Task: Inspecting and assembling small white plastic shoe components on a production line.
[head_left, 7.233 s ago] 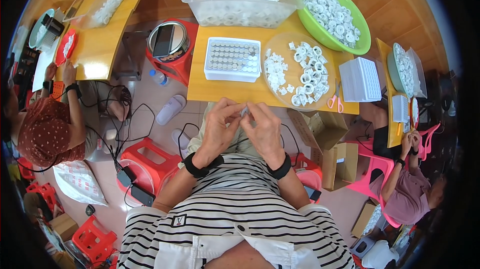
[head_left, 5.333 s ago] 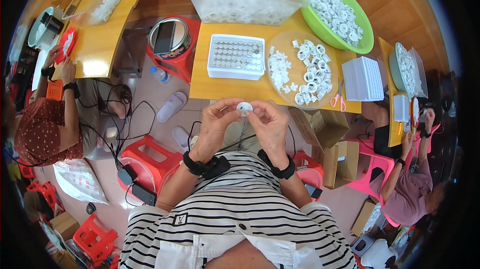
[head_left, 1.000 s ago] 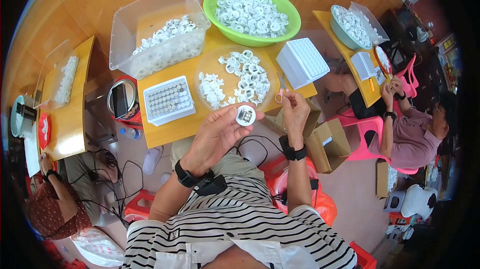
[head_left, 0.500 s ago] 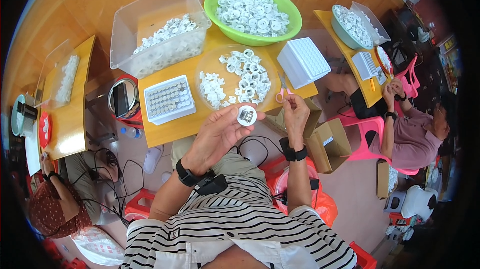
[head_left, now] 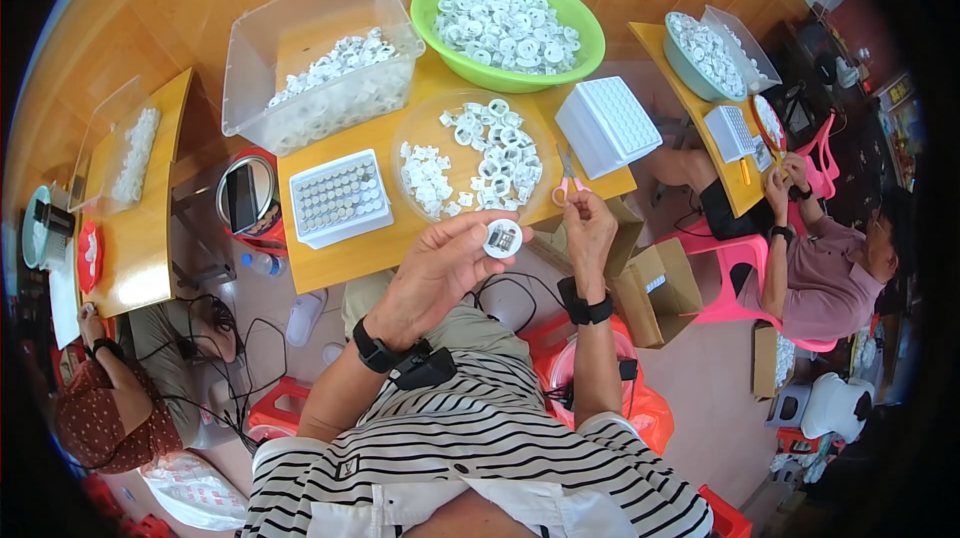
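Note:
My left hand (head_left: 440, 263) is raised in front of the table's near edge, its thumb and fingers closed on a small round white plastic part (head_left: 502, 238) with dark metal pieces inside. Level with it, my right hand (head_left: 588, 238) has its fingertips drawn together beside the handles of pink-handled scissors (head_left: 569, 184); anything pinched there is too small to tell. Beyond my hands is a clear round tray (head_left: 405, 123) with white rings and small white pieces. Left of that stands a white box (head_left: 340, 230) of round silvery and white pieces in rows.
A clear bin (head_left: 250, 88) and a green basin (head_left: 590, 53), both with white parts, stand at the back. White stacked trays (head_left: 610, 123) are at the right edge. Cardboard boxes (head_left: 655, 288) sit below. Co-workers sit at side tables; a person's hands (head_left: 785, 183) work at the right.
My left hand has moved slightly right and turned the round white part a little. My right hand stays beside the scissors with hardly any shift.

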